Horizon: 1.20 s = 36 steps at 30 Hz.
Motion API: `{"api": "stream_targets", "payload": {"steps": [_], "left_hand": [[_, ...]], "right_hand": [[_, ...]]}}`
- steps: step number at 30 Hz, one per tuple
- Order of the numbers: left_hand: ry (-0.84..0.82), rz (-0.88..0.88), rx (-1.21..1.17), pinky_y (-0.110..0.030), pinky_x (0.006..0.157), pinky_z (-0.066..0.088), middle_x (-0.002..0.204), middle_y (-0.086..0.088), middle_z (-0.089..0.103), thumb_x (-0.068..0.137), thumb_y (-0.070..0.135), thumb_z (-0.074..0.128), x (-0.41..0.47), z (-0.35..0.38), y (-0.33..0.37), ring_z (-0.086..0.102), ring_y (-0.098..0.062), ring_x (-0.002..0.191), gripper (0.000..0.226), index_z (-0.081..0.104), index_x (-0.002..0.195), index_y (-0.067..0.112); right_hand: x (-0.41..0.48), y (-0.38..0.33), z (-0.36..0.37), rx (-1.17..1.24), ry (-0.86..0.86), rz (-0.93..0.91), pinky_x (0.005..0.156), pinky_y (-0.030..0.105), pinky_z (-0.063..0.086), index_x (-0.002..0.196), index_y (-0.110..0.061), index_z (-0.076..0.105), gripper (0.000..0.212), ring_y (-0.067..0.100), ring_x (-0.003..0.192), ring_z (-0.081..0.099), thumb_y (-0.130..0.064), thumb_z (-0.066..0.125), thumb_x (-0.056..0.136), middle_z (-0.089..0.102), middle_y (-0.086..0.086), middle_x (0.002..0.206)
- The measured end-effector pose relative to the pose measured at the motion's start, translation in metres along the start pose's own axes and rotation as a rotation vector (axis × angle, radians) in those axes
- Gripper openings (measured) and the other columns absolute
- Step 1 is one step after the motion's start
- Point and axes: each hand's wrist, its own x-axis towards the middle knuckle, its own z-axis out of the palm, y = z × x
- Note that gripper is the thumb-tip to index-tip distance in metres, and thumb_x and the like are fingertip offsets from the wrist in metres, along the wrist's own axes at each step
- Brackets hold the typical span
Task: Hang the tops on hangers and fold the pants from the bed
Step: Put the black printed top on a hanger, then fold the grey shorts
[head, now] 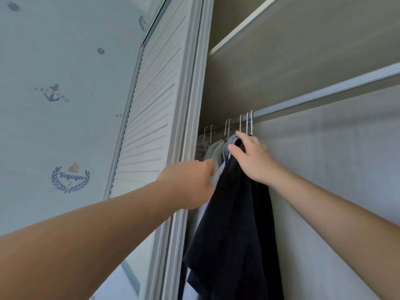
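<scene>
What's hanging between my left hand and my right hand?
Head view: a dark navy fabric top and a light grey garment hang between left hand and right hand.

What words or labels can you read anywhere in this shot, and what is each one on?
"Voyager": on the wallpaper, inside a laurel wreath below a small sailboat.
Lettering beside the anchor on the same wallpaper: too blurred to read.
Dark top and hangers: no text visible.
</scene>
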Motion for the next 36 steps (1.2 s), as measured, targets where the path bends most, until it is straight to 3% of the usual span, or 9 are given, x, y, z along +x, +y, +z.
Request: {"api": "stream_targets", "payload": {"steps": [2,5,11,15,22,25,29,33,36], "left_hand": [[0.067,0.002,0.056,-0.033,0.071,0.049,0.104,0.005,0.061,0.1,0.042,0.041,-0.03,-0.009,-0.015,0.059,-0.016,0.089,0.024,0.049,0.118,0.028],[0.107,-0.005,0.246,-0.04,0.099,0.043,0.132,0.006,0.054,0.101,0.053,0.032,-0.08,-0.024,-0.047,0.05,-0.02,0.119,0.042,0.046,0.133,0.03],[0.013,-0.2,0.356,-0.043,0.12,0.013,0.164,0.006,0.021,0.095,0.067,0.013,-0.209,-0.077,-0.104,0.006,-0.022,0.152,0.065,0.027,0.15,0.033],[-0.06,-0.368,0.398,-0.047,0.124,0.001,0.169,0.005,-0.001,0.091,0.071,0.004,-0.315,-0.117,-0.13,-0.013,-0.022,0.154,0.076,0.007,0.158,0.035],[-0.16,-0.726,0.451,-0.046,0.121,-0.009,0.167,0.009,-0.014,0.088,0.075,-0.003,-0.547,-0.169,-0.147,-0.028,-0.016,0.149,0.077,-0.006,0.156,0.039],[-0.194,-0.916,0.5,-0.045,0.122,-0.008,0.167,0.01,-0.011,0.088,0.075,-0.003,-0.646,-0.197,-0.136,-0.024,-0.016,0.15,0.078,-0.004,0.158,0.04],[-0.238,-1.205,0.525,-0.046,0.123,-0.002,0.168,0.009,0.0,0.088,0.074,0.003,-0.772,-0.237,-0.1,-0.011,-0.02,0.154,0.08,0.008,0.159,0.038],[-0.285,-1.487,0.585,-0.046,0.123,-0.004,0.168,0.01,-0.009,0.087,0.078,-0.004,-0.869,-0.259,-0.056,-0.017,-0.018,0.152,0.081,-0.003,0.158,0.039],[-0.276,-1.676,0.617,-0.046,0.123,-0.003,0.167,0.012,-0.01,0.091,0.074,0.006,-0.925,-0.266,-0.024,-0.016,-0.016,0.152,0.076,-0.003,0.158,0.04]], "right_hand": [[-0.022,-0.023,0.008,-0.061,-0.017,-0.069,0.12,0.05,0.015,0.157,-0.042,0.01,0.064,0.018,0.153,0.004,-0.063,0.028,0.1,0.008,-0.011,0.166],[-0.049,-0.064,0.023,-0.105,-0.048,-0.145,0.12,0.053,0.002,0.156,-0.045,-0.004,0.068,0.015,0.153,-0.014,-0.07,0.015,0.096,-0.01,-0.014,0.167],[-0.111,-0.164,0.069,-0.127,-0.111,-0.313,0.12,0.054,-0.009,0.153,-0.045,-0.019,0.079,0.018,0.15,-0.026,-0.08,-0.001,0.084,-0.026,-0.013,0.163],[-0.171,-0.246,0.1,0.023,-0.193,-0.427,0.12,0.054,-0.009,0.152,-0.046,-0.02,0.082,0.017,0.151,-0.025,-0.082,-0.004,0.08,-0.026,-0.014,0.163],[-0.319,-0.393,0.144,0.297,-0.405,-0.649,0.121,0.051,-0.008,0.151,-0.048,-0.022,0.076,0.015,0.152,-0.021,-0.081,0.0,0.086,-0.023,-0.015,0.164],[-0.388,-0.45,0.163,0.401,-0.531,-0.733,0.121,0.05,-0.007,0.149,-0.051,-0.022,0.074,0.012,0.152,-0.02,-0.081,-0.002,0.085,-0.02,-0.018,0.164],[-0.483,-0.53,0.179,0.538,-0.723,-0.847,0.122,0.052,0.001,0.156,-0.044,-0.005,0.081,0.016,0.154,-0.008,-0.08,0.002,0.084,-0.004,-0.012,0.168],[-0.578,-0.601,0.188,0.683,-0.914,-0.984,0.123,0.052,0.004,0.158,-0.042,0.004,0.082,0.015,0.154,-0.003,-0.079,0.007,0.084,0.003,-0.012,0.168],[-0.646,-0.645,0.194,0.758,-1.045,-1.093,0.122,0.049,0.001,0.157,-0.044,-0.001,0.082,0.011,0.153,-0.006,-0.081,0.003,0.083,-0.001,-0.015,0.167]]}}
